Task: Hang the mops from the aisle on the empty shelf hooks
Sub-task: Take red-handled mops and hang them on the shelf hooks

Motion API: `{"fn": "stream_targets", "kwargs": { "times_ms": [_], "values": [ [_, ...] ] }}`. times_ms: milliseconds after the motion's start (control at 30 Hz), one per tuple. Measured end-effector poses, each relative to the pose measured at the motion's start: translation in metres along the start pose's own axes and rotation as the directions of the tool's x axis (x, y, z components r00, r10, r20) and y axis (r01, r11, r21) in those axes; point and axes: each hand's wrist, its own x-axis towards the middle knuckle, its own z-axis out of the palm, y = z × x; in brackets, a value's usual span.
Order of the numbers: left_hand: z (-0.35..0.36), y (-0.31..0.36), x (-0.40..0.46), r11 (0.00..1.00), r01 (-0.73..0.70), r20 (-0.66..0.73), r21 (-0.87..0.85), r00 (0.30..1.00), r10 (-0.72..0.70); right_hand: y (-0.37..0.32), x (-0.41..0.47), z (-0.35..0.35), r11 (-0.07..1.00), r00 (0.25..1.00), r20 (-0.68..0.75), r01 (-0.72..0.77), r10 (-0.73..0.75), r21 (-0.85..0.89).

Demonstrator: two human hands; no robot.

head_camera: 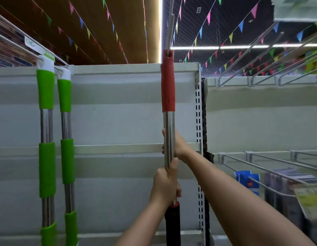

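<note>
I hold a mop upright in front of the white shelf back panel. Its handle has a red grip at the top with a hanging hole, a shiny steel shaft below, and a black sleeve near the bottom. The red tip touches a grey metal hook rod that runs up toward the camera. My left hand grips the steel shaft low down. My right hand grips it just above. Two green-handled mops hang at the left from hooks.
Empty wire hooks stick out at the upper right, and more hooks lower right carry packaged goods. A slotted white upright divides the shelf bays. Coloured bunting crosses the ceiling.
</note>
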Motion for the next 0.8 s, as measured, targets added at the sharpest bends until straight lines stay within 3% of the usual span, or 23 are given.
{"fn": "stream_targets", "kwargs": {
  "times_ms": [233, 400, 533, 600, 800],
  "values": [
    [-0.001, -0.001, 0.0, 1.0, 0.001, -0.007, 0.005, 1.0, -0.001, 0.009, -0.009, -0.002, 0.999, 0.998, 0.051, 0.039, -0.041, 0.036],
    [-0.002, 0.008, -0.003, 0.992, 0.086, -0.061, 0.09, 0.995, -0.08, 0.001, -0.033, -0.008, 0.988, 0.992, -0.073, -0.095, 0.104, 0.118],
    [-0.004, 0.008, -0.027, 0.914, 0.027, -0.091, 0.405, 0.996, 0.011, -0.004, -0.062, -0.022, 0.986, 0.967, -0.222, -0.1, 0.127, 0.13],
    [0.001, 0.006, -0.044, 0.877, 0.015, -0.099, 0.48, 0.994, 0.037, -0.008, -0.082, -0.026, 0.988, 0.955, -0.279, -0.062, 0.1, 0.142],
    [0.026, -0.017, -0.094, 0.8, 0.265, -0.2, 0.539, 0.962, -0.184, -0.009, -0.157, -0.022, 0.999, 0.983, -0.18, -0.043, 0.037, -0.033]
  ]
}}
